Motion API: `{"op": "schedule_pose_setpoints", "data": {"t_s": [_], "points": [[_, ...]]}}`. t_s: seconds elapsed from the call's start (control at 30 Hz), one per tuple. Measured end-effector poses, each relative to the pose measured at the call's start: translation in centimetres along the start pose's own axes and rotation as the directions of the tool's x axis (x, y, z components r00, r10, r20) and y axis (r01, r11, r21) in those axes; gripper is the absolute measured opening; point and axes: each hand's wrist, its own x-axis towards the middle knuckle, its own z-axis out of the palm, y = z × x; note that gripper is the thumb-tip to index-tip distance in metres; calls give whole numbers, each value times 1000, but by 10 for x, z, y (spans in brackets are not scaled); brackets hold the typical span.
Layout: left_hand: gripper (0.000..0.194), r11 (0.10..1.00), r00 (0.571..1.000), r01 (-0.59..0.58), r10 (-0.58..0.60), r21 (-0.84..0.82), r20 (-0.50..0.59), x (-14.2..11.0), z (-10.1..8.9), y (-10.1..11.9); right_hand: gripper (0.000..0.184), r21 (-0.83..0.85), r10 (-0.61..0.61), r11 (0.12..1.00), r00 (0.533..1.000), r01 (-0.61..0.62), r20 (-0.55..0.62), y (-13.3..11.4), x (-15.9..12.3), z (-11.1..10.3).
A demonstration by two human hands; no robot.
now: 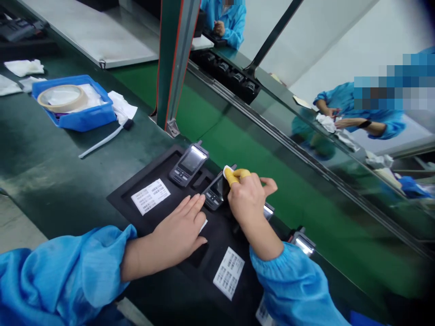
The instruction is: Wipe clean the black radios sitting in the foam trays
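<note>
A black tray (173,215) in front of me holds several handheld radios with screens and stub antennas. My right hand (249,199), with yellow covers on its fingertips, pinches a small white wipe (227,170) against the upper screen of one radio (213,194). My left hand (176,237) lies flat with fingers stretched out, their tips at that radio's lower end. A second radio (190,163) sits to its left. Printed label sheets (150,196) lie in the tray; one beneath my left hand is mostly hidden. My right arm partly covers other radios (303,242).
At left, a blue bin (84,118) holds a tape roll (63,98) and white wipes. A white-handled brush (105,140) lies near it. A metal post (173,68) rises behind the tray. Beyond the green conveyor belt (210,122), two people in blue work at another bench.
</note>
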Motion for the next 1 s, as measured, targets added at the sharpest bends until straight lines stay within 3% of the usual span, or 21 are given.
{"op": "schedule_pose_setpoints", "data": {"t_s": [0.23,0.47,0.7,0.83,1.0], "points": [[35,1000,1000,7,-7,-24,-18,-2,0,1,24,159,-163,976,985,152,60,-29,-23,-17],[32,1000,1000,1,-1,-8,-8,1,-4,1,29,-44,32,999,999,-31,39,-2,7,-1],[30,1000,1000,-7,7,-20,11,3,-5,2,27,-30,83,996,997,-83,-5,13,-18,-5],[31,999,999,-1,3,-54,33,3,-7,3,26,17,85,996,996,-85,-7,-1,-36,-10],[30,991,1000,12,-11,-133,10,2,-6,4,27,198,-17,980,999,11,29,-34,-60,-25]]}}
